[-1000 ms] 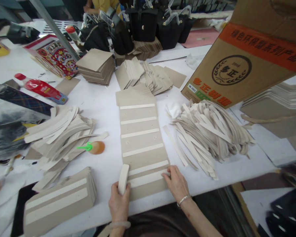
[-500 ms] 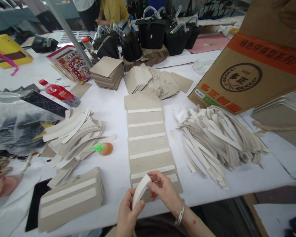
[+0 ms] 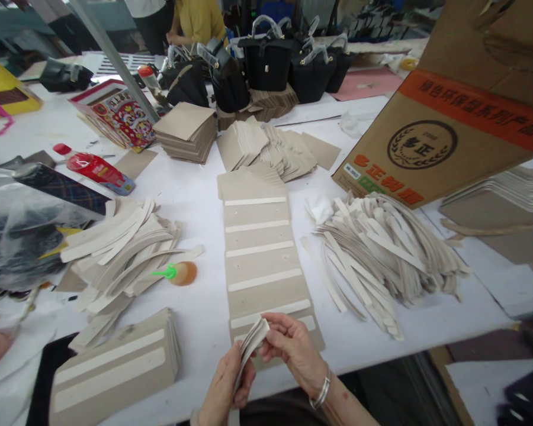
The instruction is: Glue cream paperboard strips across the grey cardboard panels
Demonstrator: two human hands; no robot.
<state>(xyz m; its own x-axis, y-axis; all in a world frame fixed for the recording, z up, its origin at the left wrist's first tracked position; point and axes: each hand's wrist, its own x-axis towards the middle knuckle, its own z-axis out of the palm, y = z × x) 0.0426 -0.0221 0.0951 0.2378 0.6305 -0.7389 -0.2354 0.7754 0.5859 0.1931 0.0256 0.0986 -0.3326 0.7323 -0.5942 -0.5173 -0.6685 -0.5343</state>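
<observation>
Between both hands, near the table's front edge, is a small bundle of pale strips (image 3: 251, 344), bent and showing several layered edges. My left hand (image 3: 225, 380) is closed around its lower part. At its upper end, my right hand (image 3: 295, 350), with a bangle at the wrist, pinches the strips between thumb and fingers. Just beyond the hands lies an overlapping row of beige boards (image 3: 260, 215), each visible step crossed by a pale strip. The nearest boards are partly hidden by the hands.
A large heap of loose strips (image 3: 391, 254) lies right, a smaller pile (image 3: 124, 248) left. Near it are a green-tipped bottle (image 3: 183, 273) and a stack of boards with strips (image 3: 111, 367). Behind stand a carton (image 3: 426, 142), a board stack (image 3: 186, 133) and black handbags (image 3: 266, 62).
The strips have turned so their layered edges show, and both hands have shifted their fingers on them. The whole view has swung slightly, moving the table things leftward.
</observation>
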